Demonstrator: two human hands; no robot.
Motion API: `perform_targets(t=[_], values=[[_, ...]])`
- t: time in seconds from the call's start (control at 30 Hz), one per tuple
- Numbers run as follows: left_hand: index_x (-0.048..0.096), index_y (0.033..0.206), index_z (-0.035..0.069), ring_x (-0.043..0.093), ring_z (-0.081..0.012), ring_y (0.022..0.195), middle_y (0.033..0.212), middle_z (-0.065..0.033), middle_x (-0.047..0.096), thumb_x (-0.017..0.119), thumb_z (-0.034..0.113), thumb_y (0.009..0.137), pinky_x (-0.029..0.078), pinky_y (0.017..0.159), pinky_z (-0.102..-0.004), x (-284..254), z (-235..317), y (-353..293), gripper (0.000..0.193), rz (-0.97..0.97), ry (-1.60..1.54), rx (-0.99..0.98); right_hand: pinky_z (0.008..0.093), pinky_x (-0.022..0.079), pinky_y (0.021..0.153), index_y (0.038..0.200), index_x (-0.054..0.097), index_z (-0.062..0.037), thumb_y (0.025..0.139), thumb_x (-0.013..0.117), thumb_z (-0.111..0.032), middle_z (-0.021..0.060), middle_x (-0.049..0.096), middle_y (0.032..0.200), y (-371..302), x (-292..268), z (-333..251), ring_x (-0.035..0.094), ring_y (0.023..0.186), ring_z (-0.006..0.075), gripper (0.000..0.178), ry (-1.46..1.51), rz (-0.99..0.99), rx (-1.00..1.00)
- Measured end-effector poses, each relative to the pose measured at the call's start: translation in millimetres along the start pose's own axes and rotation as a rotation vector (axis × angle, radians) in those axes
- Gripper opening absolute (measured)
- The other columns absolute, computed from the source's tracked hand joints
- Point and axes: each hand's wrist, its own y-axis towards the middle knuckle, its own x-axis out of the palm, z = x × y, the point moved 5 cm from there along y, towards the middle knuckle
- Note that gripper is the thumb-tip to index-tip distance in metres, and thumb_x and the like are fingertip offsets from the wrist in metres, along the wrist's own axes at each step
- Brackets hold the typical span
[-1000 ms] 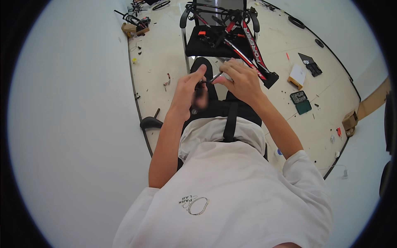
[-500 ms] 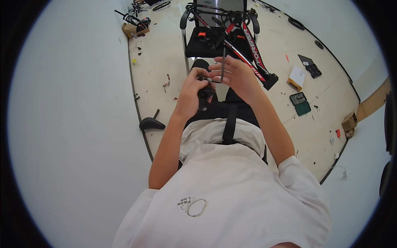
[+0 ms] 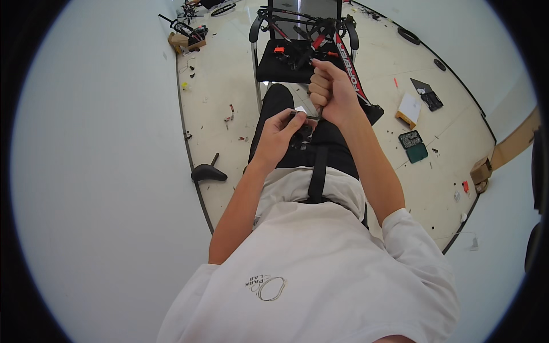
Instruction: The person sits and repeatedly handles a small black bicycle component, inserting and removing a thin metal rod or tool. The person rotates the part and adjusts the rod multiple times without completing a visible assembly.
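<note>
In front of my lap, my left hand [image 3: 278, 137] is closed round a small black bicycle part [image 3: 301, 136], its thumb lying along the top. Fingers cover much of that part, so its exact kind cannot be made out. My right hand [image 3: 336, 94] makes a fist round the long arm of an L-shaped hex key [image 3: 320, 113]. The key's short arm runs left to the black part beside my left thumb; whether its tip is seated is hidden. Beyond both hands, a red and black bicycle frame [image 3: 347, 67] lies across a black office chair [image 3: 273, 71].
A saddle with its post [image 3: 210, 172] lies on the floor at left. To the right are an open green case [image 3: 417, 152], a black tool case [image 3: 432, 101] and a white-topped cardboard box [image 3: 408, 110]. A tyre [image 3: 409, 35] rests farther off by the wall.
My right hand has gone from loosely spread fingers to a fist round the hex key's long arm. My left hand and the black part have shifted slightly right.
</note>
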Motion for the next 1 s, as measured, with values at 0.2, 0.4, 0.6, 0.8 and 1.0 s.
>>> perform_targets(t=[0.2,0.4,0.6,0.8,1.0], values=[[0.058,0.088,0.003,0.062,-0.0141,0.059,0.076,-0.0067,0.064,0.056,0.029,0.100,0.050,0.055,-0.0271,6.2,8.8,-2.9,0.029,0.046,-0.195,0.003,0.0264,0.036,0.054,0.079,0.047,-0.0094,0.091,0.059,-0.017,0.0004,0.042,0.069,-9.3,-2.0,-25.6,0.040,0.060,0.0127,0.019,-0.086,-0.037,-0.126],[0.056,0.089,0.004,0.059,-0.0144,0.051,0.073,-0.0068,0.061,0.054,0.032,0.101,0.050,0.052,-0.0273,-4.9,12.8,-0.6,0.031,0.025,-0.044,-0.044,0.0381,0.052,0.091,0.110,0.054,0.0069,0.089,0.059,-0.013,0.0179,0.061,0.107,-13.8,-20.0,-42.0,0.061,0.100,0.0275,0.029,0.023,0.029,-0.211],[0.053,0.089,0.003,0.052,-0.0073,0.052,0.066,-0.0015,0.053,0.052,0.034,0.101,0.043,0.051,-0.0233,-1.4,14.4,-5.4,0.034,0.063,0.484,0.159,0.0378,0.052,0.093,0.111,0.054,0.0070,0.090,0.057,-0.015,0.0200,0.061,0.114,-16.1,-18.1,-21.6,0.063,0.101,0.0283,0.031,0.132,0.047,-0.106],[0.052,0.092,-0.001,0.045,-0.0147,0.051,0.059,-0.0087,0.050,0.053,0.032,0.101,0.037,0.051,-0.0309,2.6,12.3,-7.9,0.034,0.103,0.614,0.271,0.0266,0.042,0.057,0.083,0.055,-0.0094,0.088,0.061,-0.021,0.0040,0.060,0.078,-14.8,-11.0,-9.5,0.053,0.062,0.0135,0.014,-0.110,0.210,-0.145],[0.053,0.090,-0.002,0.046,-0.0142,0.052,0.058,-0.0086,0.050,0.055,0.031,0.100,0.038,0.052,-0.0301,8.6,17.5,-9.7,0.034,0.113,0.618,0.267,0.0261,0.016,0.040,0.068,0.047,-0.0121,0.090,0.062,-0.019,-0.0067,0.031,0.053,-12.6,1.6,-0.8,0.023,0.040,0.0059,0.028,-0.244,0.455,-0.442]])
